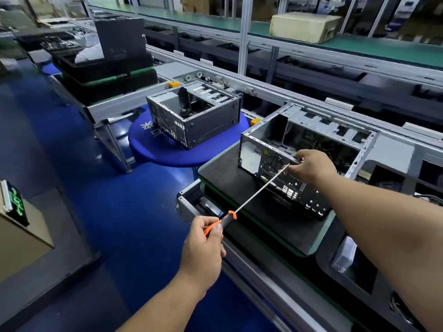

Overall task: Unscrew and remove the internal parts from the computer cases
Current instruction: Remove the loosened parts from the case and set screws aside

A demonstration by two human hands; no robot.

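An open grey computer case [251,149] lies on a black mat [223,183], its rear panel toward me and cables and boards visible inside. My left hand [203,250] grips the orange-and-black handle of a long screwdriver [259,188]. Its shaft slants up to the case's rear top edge. My right hand [311,166] rests on that edge and pinches the shaft near its tip. The tip itself is hidden by the fingers. A second open case [206,125] stands further left on a round blue stool [167,152].
A conveyor line with aluminium rails [263,92] runs behind the cases. Black trays and a dark case [119,37] are stacked at the far left. A cardboard box [21,238] stands at the left edge. The floor [107,207] is blue. A beige box [304,27] sits on the green shelf.
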